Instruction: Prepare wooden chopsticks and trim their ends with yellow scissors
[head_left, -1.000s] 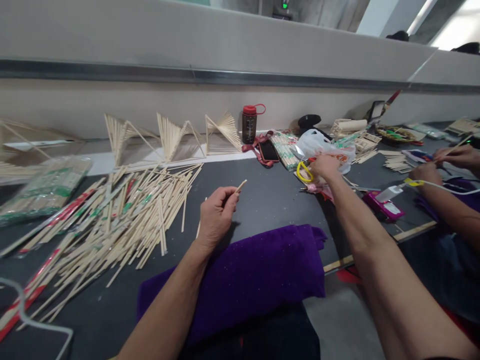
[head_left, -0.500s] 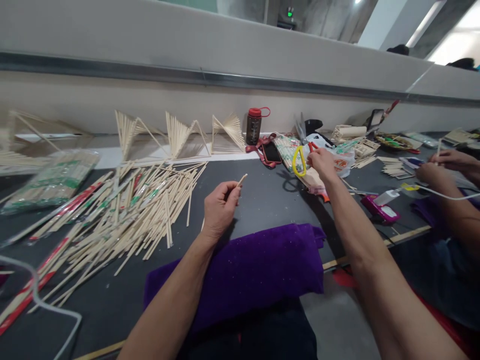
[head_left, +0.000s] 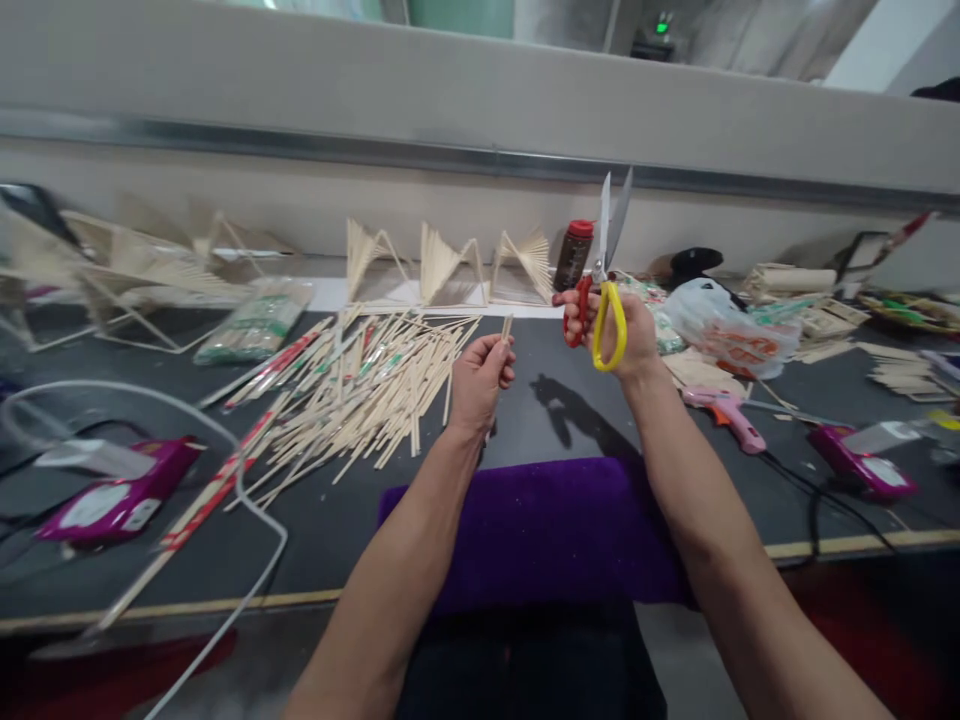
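Your left hand (head_left: 480, 375) pinches a wooden stick (head_left: 506, 328), tip poking up above the fingers. Your right hand (head_left: 622, 335) grips scissors (head_left: 606, 275), blades slightly open, upright, just right of the stick.

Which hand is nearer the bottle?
Right. The right hand, holding scissors, is just in front of the bottle. The left hand, holding a stick, sits farther forward and to its left.

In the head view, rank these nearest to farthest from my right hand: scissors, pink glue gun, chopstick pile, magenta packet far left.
1. Scissors: gripped in the right hand, blades up.
2. Pink glue gun: on the table, just to the right.
3. Chopstick pile: past the left hand, which holds a chopstick.
4. Magenta packet: far left edge.
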